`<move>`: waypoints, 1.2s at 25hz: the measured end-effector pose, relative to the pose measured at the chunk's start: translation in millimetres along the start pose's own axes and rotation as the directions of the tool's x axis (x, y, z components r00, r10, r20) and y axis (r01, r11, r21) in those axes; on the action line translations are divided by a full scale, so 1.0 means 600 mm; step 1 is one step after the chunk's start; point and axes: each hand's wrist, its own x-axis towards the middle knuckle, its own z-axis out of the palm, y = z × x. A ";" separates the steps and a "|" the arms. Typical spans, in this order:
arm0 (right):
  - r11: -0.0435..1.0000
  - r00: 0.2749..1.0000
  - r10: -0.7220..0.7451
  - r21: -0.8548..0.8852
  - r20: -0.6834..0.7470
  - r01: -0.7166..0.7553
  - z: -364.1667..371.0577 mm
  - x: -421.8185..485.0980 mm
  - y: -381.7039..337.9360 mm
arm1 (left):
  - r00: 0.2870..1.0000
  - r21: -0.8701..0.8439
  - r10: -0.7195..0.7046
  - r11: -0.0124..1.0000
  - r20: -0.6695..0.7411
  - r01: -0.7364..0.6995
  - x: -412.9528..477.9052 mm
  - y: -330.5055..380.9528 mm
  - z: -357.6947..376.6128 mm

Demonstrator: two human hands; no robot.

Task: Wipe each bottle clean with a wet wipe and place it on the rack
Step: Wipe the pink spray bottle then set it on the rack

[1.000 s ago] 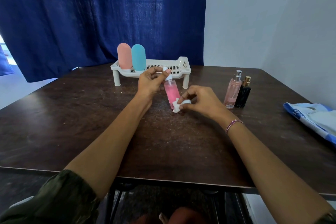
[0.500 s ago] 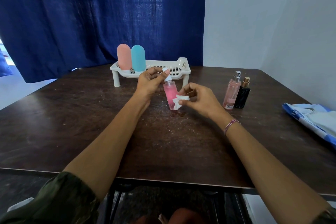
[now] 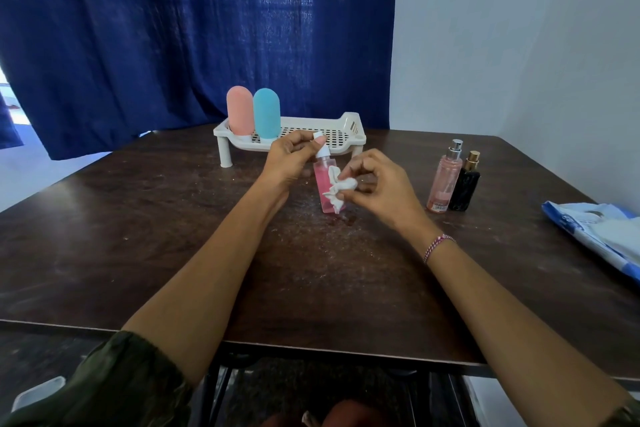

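Note:
A small pink spray bottle (image 3: pixel 323 180) stands upright on the dark table (image 3: pixel 145 236). My left hand (image 3: pixel 292 158) pinches its white cap from the left. My right hand (image 3: pixel 375 185) pinches a crumpled white wet wipe (image 3: pixel 337 188) against the bottle's right side. Behind them is the white perforated rack (image 3: pixel 311 133), holding a pink bottle (image 3: pixel 239 110) and a blue bottle (image 3: pixel 266 113) at its left end.
A tall clear pink perfume bottle (image 3: pixel 445 178) and a black bottle (image 3: pixel 465 184) with a gold cap stand to the right. A blue-and-white wipes pack (image 3: pixel 602 236) lies at the table's right edge. A blue curtain hangs behind.
My right hand has lifted the wipe from the bottle's base up to its middle. The left hand has kept its hold on the cap.

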 end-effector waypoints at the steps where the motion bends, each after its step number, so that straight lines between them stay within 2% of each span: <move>1: 0.999 1.000 -0.015 -0.049 0.025 0.017 0.000 0.000 0.001 | 1.000 0.012 -0.002 1.000 -0.004 0.002 0.000 0.001 0.000; 3: 0.994 0.996 -0.046 -0.093 0.078 0.053 -0.002 0.001 0.003 | 1.000 0.036 -0.008 0.999 -0.018 0.009 0.002 0.001 0.000; 8: 0.992 0.986 -0.099 -0.059 0.136 0.108 -0.013 -0.004 0.002 | 0.999 0.019 -0.039 0.999 -0.006 0.039 0.003 0.000 0.002; 12: 0.990 0.993 -0.119 -0.074 -0.001 0.118 -0.011 -0.005 -0.005 | 0.998 -0.033 -0.006 0.999 0.061 0.008 -0.003 0.003 0.006; 16: 0.971 0.957 -0.221 -0.130 -0.187 0.199 -0.011 0.000 -0.003 | 0.989 -0.041 0.048 0.998 0.142 -0.043 -0.005 0.000 0.012; 19: 0.963 0.940 -0.232 -0.197 -0.249 0.186 -0.008 0.002 -0.002 | 0.973 -0.046 0.065 0.997 0.222 -0.056 -0.012 -0.005 0.021; 21: 0.948 0.940 -0.270 -0.231 -0.210 0.221 -0.007 0.001 -0.003 | 0.964 -0.072 0.074 0.996 0.256 -0.057 -0.015 -0.009 0.023; 25: 0.846 0.929 -0.369 -0.425 -0.034 0.321 -0.003 -0.003 -0.008 | 0.959 -0.099 0.073 0.994 0.273 -0.048 -0.015 -0.005 0.018; 27: 0.827 0.930 -0.367 -0.463 -0.017 0.318 -0.003 -0.001 -0.011 | 0.955 -0.097 0.070 0.994 0.288 -0.043 -0.016 -0.004 0.018; 30: 0.876 0.951 -0.302 -0.411 -0.059 0.253 -0.013 0.002 -0.002 | 0.950 -0.089 0.066 0.995 0.306 -0.041 -0.018 -0.004 0.019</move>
